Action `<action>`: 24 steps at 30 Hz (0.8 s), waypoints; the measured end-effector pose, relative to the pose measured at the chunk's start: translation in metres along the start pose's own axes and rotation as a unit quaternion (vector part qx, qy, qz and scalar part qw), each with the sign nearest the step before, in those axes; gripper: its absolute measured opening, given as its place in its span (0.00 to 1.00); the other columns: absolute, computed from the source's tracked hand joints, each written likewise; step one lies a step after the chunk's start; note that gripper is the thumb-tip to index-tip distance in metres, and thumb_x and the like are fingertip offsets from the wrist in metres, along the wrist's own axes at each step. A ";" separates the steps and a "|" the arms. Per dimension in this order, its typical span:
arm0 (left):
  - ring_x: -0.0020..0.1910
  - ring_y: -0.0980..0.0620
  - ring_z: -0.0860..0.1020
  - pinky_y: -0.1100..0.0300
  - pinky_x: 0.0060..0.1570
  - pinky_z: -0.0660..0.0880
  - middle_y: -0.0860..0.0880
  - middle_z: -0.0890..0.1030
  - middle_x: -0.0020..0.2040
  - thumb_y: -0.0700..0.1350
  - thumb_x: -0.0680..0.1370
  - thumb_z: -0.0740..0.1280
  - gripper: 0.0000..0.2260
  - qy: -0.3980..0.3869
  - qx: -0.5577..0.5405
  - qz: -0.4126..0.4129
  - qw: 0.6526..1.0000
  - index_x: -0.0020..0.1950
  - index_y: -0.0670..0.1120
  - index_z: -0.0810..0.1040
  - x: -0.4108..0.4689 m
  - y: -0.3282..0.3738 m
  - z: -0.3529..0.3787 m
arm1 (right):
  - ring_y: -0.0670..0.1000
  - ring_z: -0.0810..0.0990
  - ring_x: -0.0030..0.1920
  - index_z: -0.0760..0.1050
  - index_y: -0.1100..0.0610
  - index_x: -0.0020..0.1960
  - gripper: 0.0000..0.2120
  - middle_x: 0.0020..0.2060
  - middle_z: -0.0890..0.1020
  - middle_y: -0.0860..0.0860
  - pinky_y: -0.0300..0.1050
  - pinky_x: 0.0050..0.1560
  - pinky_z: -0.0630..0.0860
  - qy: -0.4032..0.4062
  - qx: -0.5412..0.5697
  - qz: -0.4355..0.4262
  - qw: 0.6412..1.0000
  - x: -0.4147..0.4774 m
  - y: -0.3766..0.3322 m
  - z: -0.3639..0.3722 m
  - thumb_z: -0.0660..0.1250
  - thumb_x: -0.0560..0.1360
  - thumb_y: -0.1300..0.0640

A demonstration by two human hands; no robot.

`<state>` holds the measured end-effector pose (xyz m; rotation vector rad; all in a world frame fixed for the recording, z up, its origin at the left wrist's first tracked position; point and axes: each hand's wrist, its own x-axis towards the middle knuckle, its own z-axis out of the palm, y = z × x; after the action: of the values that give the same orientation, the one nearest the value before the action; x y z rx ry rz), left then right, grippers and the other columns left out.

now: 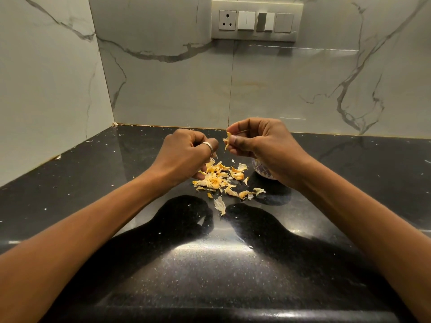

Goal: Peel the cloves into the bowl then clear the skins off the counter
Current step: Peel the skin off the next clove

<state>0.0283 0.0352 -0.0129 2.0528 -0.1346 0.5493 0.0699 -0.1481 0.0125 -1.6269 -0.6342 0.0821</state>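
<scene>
One strip of skin [226,142], pale yellow and papery, hangs from the right hand [258,141], pinched between the thumb and the curled fingers and held up above the counter [210,264]. Something thin and stalk-like pokes out past the knuckles of that hand; what it is cannot be told. Just beside it, a small gap away, the left hand [186,150] is drawn into a loose fist with a ring [208,145] on one finger; whether it has a clove inside cannot be told, as the curled fingers hide the palm. Below and between the two hands a pile of skins [217,178] lies loose on the dark speckled surface, with one larger flake [220,205] lying apart on the near side. The bowl [262,171], small and patterned in a pale mosaic, stands on the counter to the right of the pile, mostly hidden behind the right wrist, so its contents do not show. Tiny white scraps dot the black stone farther out. Marble-veined wall panels [163,85] meet in the corner behind, and a switch plate [256,19] with a socket is mounted high on the back one.
</scene>
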 end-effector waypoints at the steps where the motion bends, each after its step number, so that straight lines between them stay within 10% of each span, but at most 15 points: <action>1: 0.29 0.55 0.79 0.58 0.29 0.79 0.45 0.81 0.37 0.44 0.80 0.67 0.08 0.003 0.011 0.010 1.000 0.43 0.42 0.81 0.000 0.000 0.000 | 0.51 0.83 0.44 0.78 0.63 0.56 0.10 0.44 0.82 0.58 0.41 0.48 0.83 -0.004 -0.003 0.000 1.000 0.000 0.001 -0.001 0.65 0.77 0.70; 24: 0.34 0.52 0.82 0.58 0.31 0.81 0.44 0.83 0.40 0.42 0.79 0.70 0.03 -0.008 0.033 0.059 0.998 0.49 0.43 0.82 0.002 -0.004 -0.001 | 0.47 0.83 0.44 0.82 0.57 0.51 0.06 0.45 0.85 0.54 0.35 0.41 0.79 -0.014 -0.138 -0.043 0.989 0.002 0.007 0.005 0.68 0.78 0.65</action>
<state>0.0308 0.0383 -0.0149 2.1242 -0.2520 0.6167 0.0714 -0.1427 0.0055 -1.8644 -0.7617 -0.0483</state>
